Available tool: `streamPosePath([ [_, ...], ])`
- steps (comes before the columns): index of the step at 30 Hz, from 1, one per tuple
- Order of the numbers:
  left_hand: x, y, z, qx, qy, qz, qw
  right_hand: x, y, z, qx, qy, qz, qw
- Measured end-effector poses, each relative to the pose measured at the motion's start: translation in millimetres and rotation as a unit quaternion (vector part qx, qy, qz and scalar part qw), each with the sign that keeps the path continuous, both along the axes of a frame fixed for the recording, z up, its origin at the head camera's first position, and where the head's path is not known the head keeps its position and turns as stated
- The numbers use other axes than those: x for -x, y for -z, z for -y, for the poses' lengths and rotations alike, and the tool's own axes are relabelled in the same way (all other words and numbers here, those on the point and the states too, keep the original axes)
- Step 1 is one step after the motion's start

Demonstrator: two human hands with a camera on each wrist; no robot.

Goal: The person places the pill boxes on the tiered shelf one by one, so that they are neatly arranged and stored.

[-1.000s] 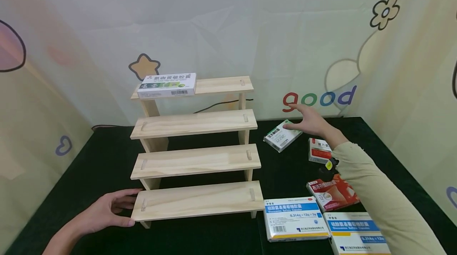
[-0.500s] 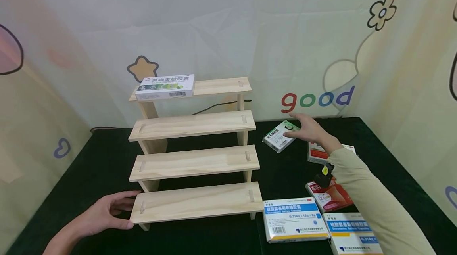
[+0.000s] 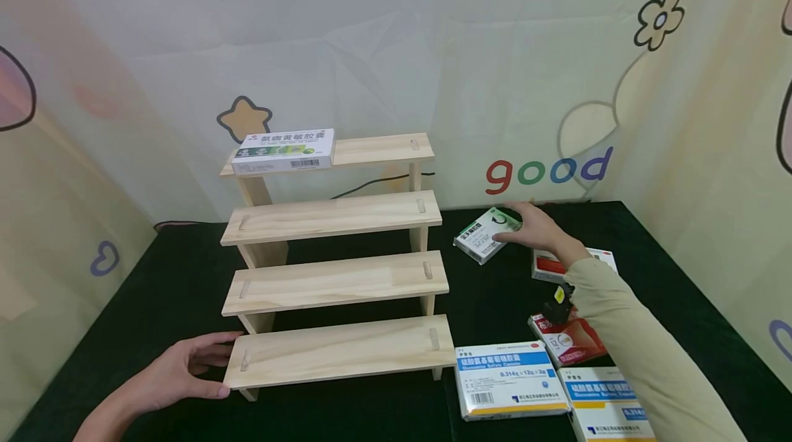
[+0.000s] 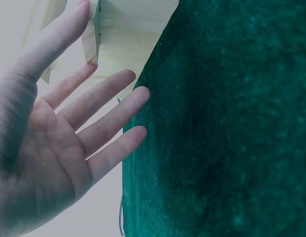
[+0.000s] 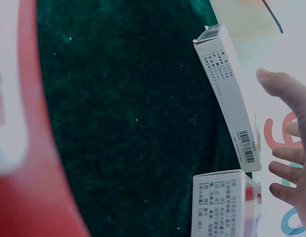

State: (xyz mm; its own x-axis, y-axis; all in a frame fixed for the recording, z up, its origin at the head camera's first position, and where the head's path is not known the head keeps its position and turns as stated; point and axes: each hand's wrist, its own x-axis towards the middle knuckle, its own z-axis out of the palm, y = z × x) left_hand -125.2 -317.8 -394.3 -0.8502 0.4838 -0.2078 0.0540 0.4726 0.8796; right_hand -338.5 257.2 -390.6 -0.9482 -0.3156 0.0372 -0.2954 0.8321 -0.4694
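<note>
Stepped stand of pale bare wood: on the dark green cloth-covered surface; my left grip, fingers spread, brackets the left end of its lowest board, probably for steadiness.
Flat white cardboard carton with green band: lies on the top board's left, front edge towards me, likely for easy reading.
Flat white-and-green cardboard carton: askew on the surface, right of the stand.
My right grip: spread at that carton's right end, seemingly to straddle it; contact I cannot tell.
Small red-and-white cardboard carton: partly hidden behind my wrist.
</note>
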Motion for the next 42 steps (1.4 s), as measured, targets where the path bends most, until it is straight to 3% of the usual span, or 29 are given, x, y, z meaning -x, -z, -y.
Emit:
streamPosePath([
  [21,-1.9,0.1,0.0,-0.005,-0.003,-0.004,1.0000,-1.3,6.8,-0.3,0.009,0.033,0.070,0.9969],
  [33,-1.5,-1.6,-0.7,0.005,-0.005,-0.009,0.9999,-0.2,5.0,3.1,0.021,0.038,0.090,0.9950],
  [42,-0.5,-1.9,-1.2,0.008,-0.009,-0.006,0.9999,1.8,5.8,7.0,0.032,0.043,0.082,0.9952],
])
